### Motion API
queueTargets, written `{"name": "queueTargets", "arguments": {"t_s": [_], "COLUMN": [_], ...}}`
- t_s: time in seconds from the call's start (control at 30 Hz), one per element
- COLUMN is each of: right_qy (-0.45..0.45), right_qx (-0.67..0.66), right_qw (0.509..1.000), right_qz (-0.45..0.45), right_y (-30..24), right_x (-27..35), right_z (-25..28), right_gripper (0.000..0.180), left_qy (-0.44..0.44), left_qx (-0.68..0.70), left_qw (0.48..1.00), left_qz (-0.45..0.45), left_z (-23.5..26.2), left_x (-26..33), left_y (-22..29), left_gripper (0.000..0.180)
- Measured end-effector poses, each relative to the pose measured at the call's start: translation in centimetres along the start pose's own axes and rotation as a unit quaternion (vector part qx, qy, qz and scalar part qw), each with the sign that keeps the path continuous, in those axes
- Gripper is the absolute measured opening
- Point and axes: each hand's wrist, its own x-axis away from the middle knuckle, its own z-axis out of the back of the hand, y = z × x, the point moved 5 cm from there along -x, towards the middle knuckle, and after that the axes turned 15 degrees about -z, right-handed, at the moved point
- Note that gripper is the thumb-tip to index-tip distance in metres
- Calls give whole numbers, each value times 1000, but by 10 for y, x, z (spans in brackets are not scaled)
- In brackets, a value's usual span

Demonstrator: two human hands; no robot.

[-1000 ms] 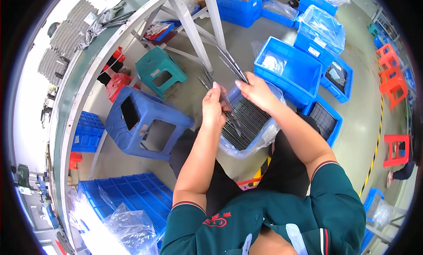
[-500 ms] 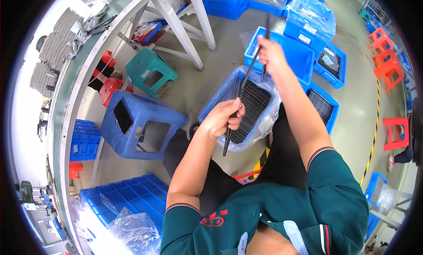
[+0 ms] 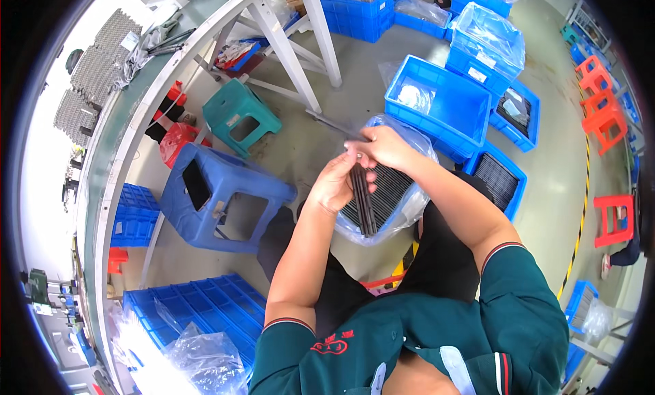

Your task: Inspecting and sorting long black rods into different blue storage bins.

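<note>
Just above a plastic-lined blue crate [image 3: 414, 214], my two hands meet. My left hand [image 3: 336, 180] is closed around a small bundle of long, thin dark strips [image 3: 365, 207], whose lower ends point toward me. The fingers of my right hand [image 3: 387, 149] are closed on a dark strip [image 3: 334, 125], smeared by motion, which sticks out to the far left. Where the fingers overlap, the exact grip is hidden. Rows of similar dark strips [image 3: 390, 197] lie in the lined crate below.
Past my right hand stand an open blue crate [image 3: 471, 105] with some clear plastic in it, and a crate of dark strips [image 3: 496, 180]. To the left are a blue stool [image 3: 225, 176] with a dark phone [image 3: 196, 185], a green stool [image 3: 239, 115] and a workbench leg [image 3: 290, 60].
My right hand has come down and left to meet my left hand. Its strip has swung from upright to pointing far left. The strips in my left hand now show as a bundle pointing toward me.
</note>
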Motion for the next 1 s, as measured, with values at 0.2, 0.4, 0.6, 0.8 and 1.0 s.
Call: {"name": "queueTargets", "arguments": {"t_s": [0.2,0.4,0.6,0.8,1.0], "right_qy": [-12,2,-86,-87,-67], "right_qx": [-96,-103,-87,-60,-54], "right_qw": [994,995,992,993,995], "right_qz": [54,-2,-37,-50,-57], "right_y": [13,8,2,1,1], "right_x": [-21,7,31,36,35], "right_z": [-5,7,-11,-22,-22], "right_gripper": [35,26,14,14,14], "left_qy": [17,196,234,273,258], "left_qx": [32,21,56,50,43], "left_qw": [999,968,943,929,934], "left_qz": [-11,-157,-231,-247,-243], "left_z": [-9,21,47,37,34], "left_x": [-1,-2,0,-1,-4], "left_y": [5,31,55,50,39], "left_gripper": [36,33,33,33,31]}}
